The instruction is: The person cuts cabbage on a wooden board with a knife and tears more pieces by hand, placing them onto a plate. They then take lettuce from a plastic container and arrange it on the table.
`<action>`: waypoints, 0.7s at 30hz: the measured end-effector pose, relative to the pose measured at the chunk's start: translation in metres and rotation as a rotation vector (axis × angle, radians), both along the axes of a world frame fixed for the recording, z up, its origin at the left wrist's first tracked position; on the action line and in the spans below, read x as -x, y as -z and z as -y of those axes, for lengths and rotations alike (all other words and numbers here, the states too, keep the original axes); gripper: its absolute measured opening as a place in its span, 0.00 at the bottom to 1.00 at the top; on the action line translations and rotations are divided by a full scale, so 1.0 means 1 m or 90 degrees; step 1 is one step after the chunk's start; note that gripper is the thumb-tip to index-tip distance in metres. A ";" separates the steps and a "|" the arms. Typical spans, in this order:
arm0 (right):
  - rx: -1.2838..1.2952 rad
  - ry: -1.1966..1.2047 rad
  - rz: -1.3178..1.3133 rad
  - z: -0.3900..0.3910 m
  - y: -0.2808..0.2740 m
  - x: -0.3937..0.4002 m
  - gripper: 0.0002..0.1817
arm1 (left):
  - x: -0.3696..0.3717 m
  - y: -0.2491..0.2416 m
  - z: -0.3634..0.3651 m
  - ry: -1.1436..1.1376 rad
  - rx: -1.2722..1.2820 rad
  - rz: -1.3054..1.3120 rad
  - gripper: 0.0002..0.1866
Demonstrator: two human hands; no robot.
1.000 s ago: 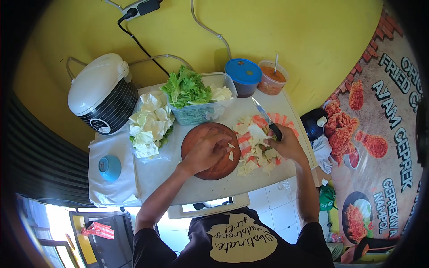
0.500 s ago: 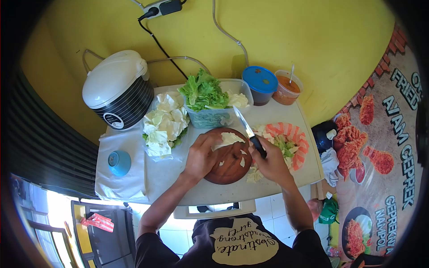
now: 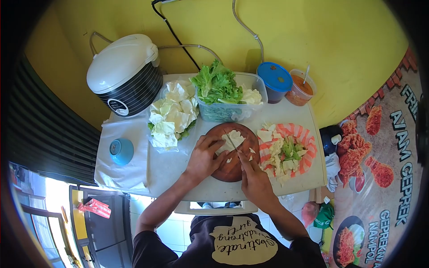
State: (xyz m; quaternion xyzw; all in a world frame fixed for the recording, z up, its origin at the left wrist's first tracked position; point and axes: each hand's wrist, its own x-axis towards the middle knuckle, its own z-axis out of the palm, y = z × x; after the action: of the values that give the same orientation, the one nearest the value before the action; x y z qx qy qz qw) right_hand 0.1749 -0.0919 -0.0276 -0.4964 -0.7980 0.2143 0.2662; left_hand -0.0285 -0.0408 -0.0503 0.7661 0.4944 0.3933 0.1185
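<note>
A piece of pale cabbage (image 3: 233,140) lies on the round brown cutting board (image 3: 228,175), with small scraps beside it. My left hand (image 3: 205,157) presses its fingertips on the cabbage's left side. My right hand (image 3: 257,181) is closed round the knife, whose blade (image 3: 232,142) rests across the cabbage; the handle is mostly hidden in the fist. Right of the board, a red-and-white striped paper (image 3: 308,144) holds cut cabbage and green lettuce (image 3: 291,149). Behind the board stands a clear tub (image 3: 217,112) with leafy lettuce (image 3: 216,85) and cabbage.
Large cabbage leaves (image 3: 172,117) lie on plastic at the left. Beyond them are a rice cooker (image 3: 127,73) and a blue cup (image 3: 121,151) on white cloth (image 3: 107,172). A blue-lidded container (image 3: 274,80) and an orange sauce tub (image 3: 300,89) with a spoon stand at the back right.
My right hand has moved left and down, bringing the raised knife onto the cabbage. My left hand still steadies the cabbage. The camera view has shifted slightly.
</note>
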 end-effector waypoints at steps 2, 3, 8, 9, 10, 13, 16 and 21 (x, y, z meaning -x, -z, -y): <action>0.008 -0.002 0.001 0.000 0.002 -0.001 0.34 | 0.001 0.001 -0.001 0.007 -0.010 0.000 0.15; 0.013 -0.006 0.001 0.000 0.003 -0.001 0.34 | 0.001 0.002 -0.001 0.006 -0.009 -0.005 0.16; 0.008 -0.006 0.041 -0.004 0.003 0.001 0.34 | 0.002 0.000 -0.003 0.015 0.017 -0.002 0.16; 0.000 -0.007 0.055 -0.004 0.003 0.002 0.35 | 0.002 0.000 -0.004 0.016 0.020 0.005 0.16; 0.004 -0.007 0.054 -0.004 0.002 0.003 0.35 | 0.002 0.001 -0.003 0.017 0.024 0.012 0.16; -0.002 -0.016 0.106 -0.010 -0.003 0.006 0.37 | 0.001 0.002 -0.003 0.012 0.006 -0.004 0.17; -0.040 -0.024 0.109 -0.011 -0.004 0.007 0.39 | 0.000 0.001 -0.003 0.007 0.002 -0.015 0.17; 0.024 -0.031 0.151 -0.002 -0.011 0.001 0.40 | -0.001 -0.003 -0.003 0.008 0.015 -0.019 0.17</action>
State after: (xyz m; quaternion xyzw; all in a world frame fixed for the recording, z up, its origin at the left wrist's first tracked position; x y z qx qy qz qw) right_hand 0.1738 -0.0895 -0.0169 -0.5034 -0.8317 0.1756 0.1550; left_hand -0.0274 -0.0375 -0.0476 0.7736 0.4955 0.3755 0.1226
